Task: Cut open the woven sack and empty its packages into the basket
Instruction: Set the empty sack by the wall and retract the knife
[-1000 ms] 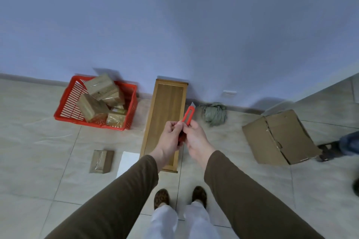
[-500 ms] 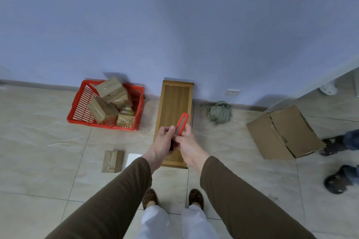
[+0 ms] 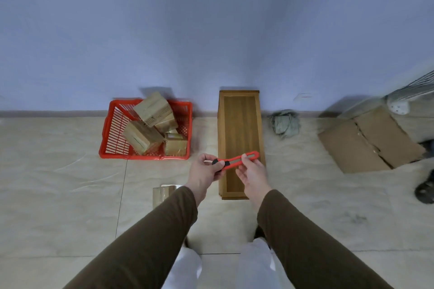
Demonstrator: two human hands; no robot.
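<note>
Both hands pinch a slim red plastic utility knife (image 3: 235, 160): left hand (image 3: 204, 172) its black-knobbed end, right hand (image 3: 252, 173) its middle. Slatted red basket (image 3: 110, 136) of taped brown packages (image 3: 143, 136) at 11 o'clock; crumpled greenish woven sack (image 3: 284, 122) at 1 o'clock on glossy beige tiles.

We see a red slatted plastic basket (image 3: 112, 138) of tan taped packages (image 3: 143, 137), a red utility knife (image 3: 237, 161) with black knobs, a grey-green crumpled woven sack (image 3: 284, 123), and brown sleeves (image 3: 150, 237).

Bare storeroom: tiled floor (image 3: 58, 183), plain wall (image 3: 211, 30), cardboard box (image 3: 368, 141).
</note>
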